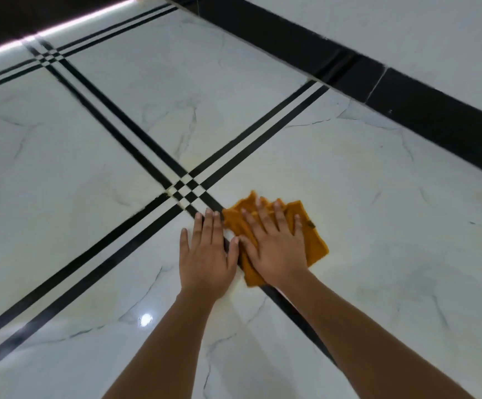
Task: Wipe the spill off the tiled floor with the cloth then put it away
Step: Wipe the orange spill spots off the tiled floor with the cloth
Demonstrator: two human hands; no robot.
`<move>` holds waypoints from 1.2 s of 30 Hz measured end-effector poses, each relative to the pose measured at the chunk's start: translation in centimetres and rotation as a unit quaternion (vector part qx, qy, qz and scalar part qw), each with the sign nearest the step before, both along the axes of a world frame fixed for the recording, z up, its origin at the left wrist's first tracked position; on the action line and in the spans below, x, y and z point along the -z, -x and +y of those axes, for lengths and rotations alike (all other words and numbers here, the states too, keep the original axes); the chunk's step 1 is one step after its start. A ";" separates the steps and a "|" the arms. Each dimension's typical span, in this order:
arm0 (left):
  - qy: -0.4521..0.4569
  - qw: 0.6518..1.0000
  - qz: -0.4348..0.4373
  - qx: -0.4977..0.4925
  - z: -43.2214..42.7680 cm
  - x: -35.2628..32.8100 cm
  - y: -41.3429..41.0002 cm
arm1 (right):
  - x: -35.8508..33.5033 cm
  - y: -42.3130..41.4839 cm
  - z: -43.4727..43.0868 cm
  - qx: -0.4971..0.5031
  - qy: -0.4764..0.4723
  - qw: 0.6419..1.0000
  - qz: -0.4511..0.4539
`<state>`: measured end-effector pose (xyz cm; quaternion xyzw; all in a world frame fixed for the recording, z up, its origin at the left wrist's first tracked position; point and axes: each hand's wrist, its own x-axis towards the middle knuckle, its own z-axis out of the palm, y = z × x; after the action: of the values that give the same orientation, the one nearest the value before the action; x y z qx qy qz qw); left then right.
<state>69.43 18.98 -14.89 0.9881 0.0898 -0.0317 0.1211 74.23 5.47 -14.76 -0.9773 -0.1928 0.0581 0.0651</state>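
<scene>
Two bare hands lie flat on a glossy white, marble-look floor (378,269), just on the near side of the stripe crossing (186,190), where two pairs of black lines meet in a small checker. The right hand (277,249), palm down w/ fingers straight & spread, presses an orange cloth (316,244) onto the tile near-right of the crossing; it grips nothing. The cloth is bunched & folded. Its far-left corner touches the black line running from the crossing toward the camera, & its near end lies across that same line. The left hand (206,263), likewise released w/ fingers straight & close together, rests on bare tile just near of the crossing. Its fingertips lie over the same line, & its thumb reaches the cloth's edge beside the right thumb. Both forearms enter from the bottom of the view.

Room to move: open tile spreads left, near & right of the crossing. Far-right of it a black skirting band (407,110) closes off the floor, w/ a white wall (407,38) above. Far-left of it a second crossing (48,56) sits by a bright strip of light (61,27) along a dark edge. A faint yellowish tinge (340,156) shows on the tile right of & beyond the crossing, btwn cloth & skirting; can't tell if it is wet. A lamp glint (146,319) lies near-left of the crossing.
</scene>
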 end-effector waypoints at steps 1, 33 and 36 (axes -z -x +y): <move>-0.002 1.000 0.008 -0.002 0.4 -0.1 1.1 | 0.2 1.7 -0.7 -0.060 -0.005 0.998 -0.008; 0.034 0.997 0.059 -0.027 -0.2 -0.5 24.1 | -0.7 16.5 -0.4 -0.148 0.082 0.984 0.061; 0.053 0.997 0.049 0.001 -1.9 -0.7 24.2 | -1.8 19.0 -4.2 -0.138 0.107 0.979 0.104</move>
<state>45.26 17.13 -14.21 0.9776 0.0929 -0.0845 0.1687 55.20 1.26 -12.98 -0.9312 -0.3112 0.1879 -0.0285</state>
